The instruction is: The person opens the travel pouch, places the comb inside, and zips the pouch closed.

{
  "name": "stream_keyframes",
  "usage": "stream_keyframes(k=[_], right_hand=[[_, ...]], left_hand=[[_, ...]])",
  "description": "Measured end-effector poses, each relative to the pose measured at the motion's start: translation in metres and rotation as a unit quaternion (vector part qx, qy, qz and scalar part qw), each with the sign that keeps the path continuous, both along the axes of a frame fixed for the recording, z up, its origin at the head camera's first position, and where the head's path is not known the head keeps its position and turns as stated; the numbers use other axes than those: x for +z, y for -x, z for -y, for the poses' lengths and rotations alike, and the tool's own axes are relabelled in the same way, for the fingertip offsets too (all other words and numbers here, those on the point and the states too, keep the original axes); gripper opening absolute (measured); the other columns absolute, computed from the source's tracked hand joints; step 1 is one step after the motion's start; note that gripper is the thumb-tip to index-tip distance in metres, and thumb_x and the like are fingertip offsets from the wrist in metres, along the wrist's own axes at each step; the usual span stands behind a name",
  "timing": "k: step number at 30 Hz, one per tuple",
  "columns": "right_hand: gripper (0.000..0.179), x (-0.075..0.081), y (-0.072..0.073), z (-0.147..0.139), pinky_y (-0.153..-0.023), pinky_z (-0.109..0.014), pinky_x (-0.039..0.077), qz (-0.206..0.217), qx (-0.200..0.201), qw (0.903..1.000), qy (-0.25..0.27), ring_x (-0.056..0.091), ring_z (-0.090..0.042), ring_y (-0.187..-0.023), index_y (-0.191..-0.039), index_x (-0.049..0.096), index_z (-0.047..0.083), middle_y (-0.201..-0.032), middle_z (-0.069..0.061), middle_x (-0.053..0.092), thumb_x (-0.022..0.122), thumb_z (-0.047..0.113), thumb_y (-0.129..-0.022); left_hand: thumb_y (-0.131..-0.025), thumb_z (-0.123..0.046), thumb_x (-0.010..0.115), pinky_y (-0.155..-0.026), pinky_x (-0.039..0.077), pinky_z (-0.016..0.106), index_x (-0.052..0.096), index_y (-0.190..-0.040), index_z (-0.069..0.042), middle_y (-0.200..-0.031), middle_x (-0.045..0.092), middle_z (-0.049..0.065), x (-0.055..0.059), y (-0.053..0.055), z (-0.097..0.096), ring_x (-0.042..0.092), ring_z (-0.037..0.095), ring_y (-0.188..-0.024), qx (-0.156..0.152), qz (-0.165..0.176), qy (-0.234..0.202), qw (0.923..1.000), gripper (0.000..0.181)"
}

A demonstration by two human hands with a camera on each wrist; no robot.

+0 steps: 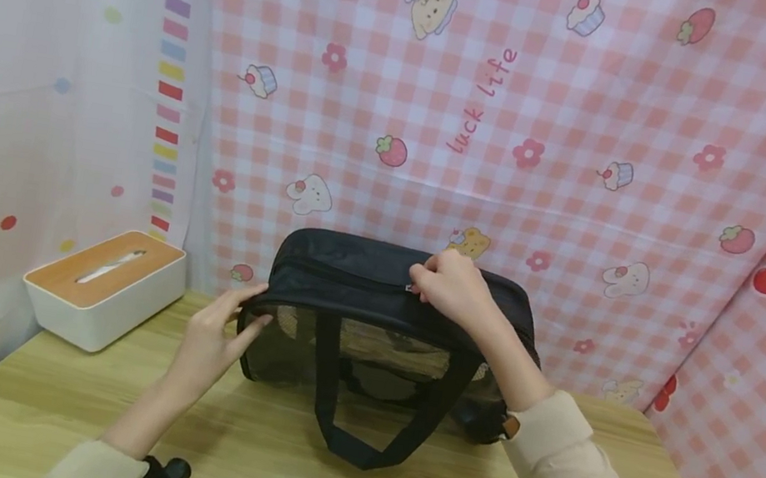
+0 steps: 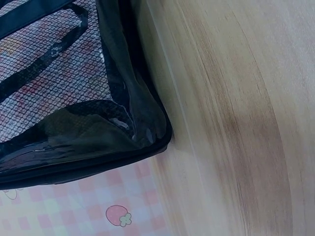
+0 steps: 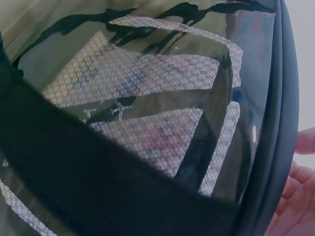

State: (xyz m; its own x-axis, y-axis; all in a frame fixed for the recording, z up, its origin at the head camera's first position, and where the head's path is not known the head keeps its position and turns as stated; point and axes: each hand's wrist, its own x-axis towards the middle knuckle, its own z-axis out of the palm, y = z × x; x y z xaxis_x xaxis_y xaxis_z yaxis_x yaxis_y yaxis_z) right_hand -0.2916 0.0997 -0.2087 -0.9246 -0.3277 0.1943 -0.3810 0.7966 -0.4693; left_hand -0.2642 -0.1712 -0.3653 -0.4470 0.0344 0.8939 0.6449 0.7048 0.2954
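Right hand (image 1: 451, 286) pinching the zipper pull (image 1: 409, 287) atop the black mesh-panelled bag (image 1: 389, 341) near the bench's (image 1: 256, 454) back edge, a level pull seems best while the left hand (image 1: 216, 329), fingers spread, steadies its left corner, bare bench lying in front and the checked curtain (image 1: 529, 94) close behind.

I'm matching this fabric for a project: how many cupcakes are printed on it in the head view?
3, all on the gingham curtain: the top cupcake, the left cupcake and the lower-right cupcake. More may be hidden behind the black zippered bag.
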Motion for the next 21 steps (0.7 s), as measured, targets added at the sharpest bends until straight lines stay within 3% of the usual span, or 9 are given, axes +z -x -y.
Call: stream_keyframes(k=[9,16,21], right_hand=[[0.034,0.001,0.001,0.026,-0.049,-0.022,0.036,0.035,0.003,0.9994,0.003,0.052,-0.016,-0.056,-0.074,0.069,0.008,-0.071,-0.005,0.065,0.042,0.019,-0.092],[0.031,-0.002,0.000,0.049,-0.052,-0.022,0.039,0.065,0.025,0.9975,0.013,0.053,-0.015,-0.061,-0.081,0.071,0.008,-0.077,-0.006,0.065,0.043,0.015,-0.092],[0.028,-0.006,0.001,0.064,-0.044,-0.019,0.034,0.079,0.054,0.9952,0.017,0.041,-0.011,-0.049,-0.082,0.070,0.005,-0.088,-0.009,0.067,0.047,0.014,-0.093]], left_hand=[[-0.069,0.003,0.075,-0.068,0.057,0.034,0.061,-0.113,-0.002,-0.105,0.066,0.016,0.000,0.001,0.001,0.065,0.027,-0.090,0.001,-0.002,-0.001,1.0000,0.046],[-0.070,0.003,0.075,-0.066,0.058,0.035,0.061,-0.112,-0.001,-0.104,0.066,0.017,-0.001,-0.001,0.000,0.065,0.029,-0.089,-0.004,-0.002,-0.004,1.0000,0.045],[-0.070,0.002,0.075,-0.066,0.058,0.035,0.061,-0.112,-0.002,-0.102,0.066,0.016,-0.001,-0.001,0.000,0.065,0.028,-0.087,-0.001,-0.001,-0.004,1.0000,0.045]])
